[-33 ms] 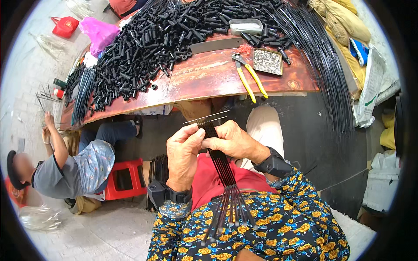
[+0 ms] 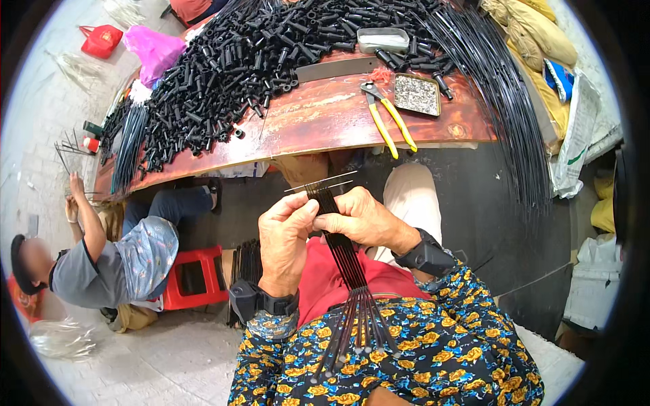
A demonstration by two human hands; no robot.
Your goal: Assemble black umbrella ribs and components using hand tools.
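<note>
Both hands are working at lap height, in front of the red cloth (image 2: 321,271) and below the table's near edge. My left hand (image 2: 284,227) is pinching the upper end of a bundle of thin dark rods (image 2: 345,260) between thumb and curled fingers; my right hand (image 2: 365,215) is closing on the same end from the other side, its thumb lying toward the rods. The fingertips behind the bundle are being hidden, so I cannot tell how they are gripping. Two thin straight wires (image 2: 330,179) are crossing the top of the bundle; their exact join is too fine to make out. Lower down, the rods are fanning out over my flowered garment (image 2: 447,331), ending in small pale tips that are blurring slightly.

On the wooden table (image 2: 318,115), yellow-handled pliers (image 2: 389,120) are lying with their handles overhanging the near edge, beside a shallow tray (image 2: 439,96) of tiny grey pieces. A heap of black tubular parts (image 2: 223,81) is running out of view at the top. Behind my left wrist, another dark bundle (image 2: 247,264) is showing only in part. At left, a co-worker (image 2: 95,271) is raising both hands near some dark rods; what they are holding, I cannot tell.
</note>
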